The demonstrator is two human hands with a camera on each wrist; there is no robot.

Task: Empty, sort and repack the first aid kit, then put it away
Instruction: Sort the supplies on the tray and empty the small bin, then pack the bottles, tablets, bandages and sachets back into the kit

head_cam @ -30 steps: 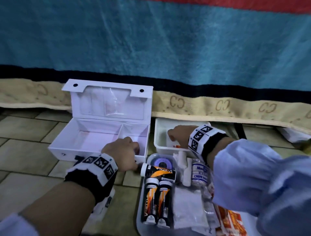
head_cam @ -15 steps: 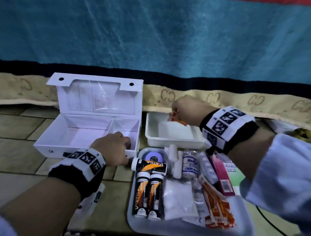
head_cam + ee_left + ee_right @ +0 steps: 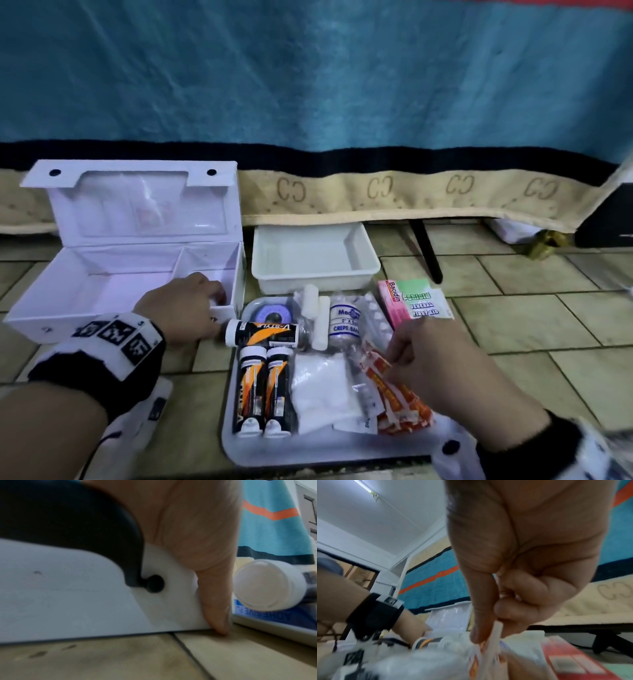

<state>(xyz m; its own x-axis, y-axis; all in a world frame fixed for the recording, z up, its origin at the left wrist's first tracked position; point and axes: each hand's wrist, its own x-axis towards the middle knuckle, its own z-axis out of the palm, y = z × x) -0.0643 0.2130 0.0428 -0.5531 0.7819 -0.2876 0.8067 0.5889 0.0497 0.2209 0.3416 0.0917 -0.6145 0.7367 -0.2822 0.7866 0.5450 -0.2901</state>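
First aid kit box (image 3: 113,274), white, lid up, sits on the tiled floor (image 3: 513,329) against the draped bed edge. Both compartments look bare.

Left hand (image 3: 181,308) grips the box's front right corner: fingers hooked over the front wall into the small compartment, thumb (image 3: 214,601) pressed down the outside, tip at the floor.

Just right of the box, a tray (image 3: 329,452) holds the contents: three orange-black tubes (image 3: 263,387), crepe bandage roll (image 3: 344,320), gauze, blister strips.

Right hand (image 3: 442,363) curled, thumb and fingers pinching orange-and-white plaster strips (image 3: 394,394) over the tray.

Behind the tray stands a white tub (image 3: 315,260); a pink-green box (image 3: 414,301) lies beside the tray.
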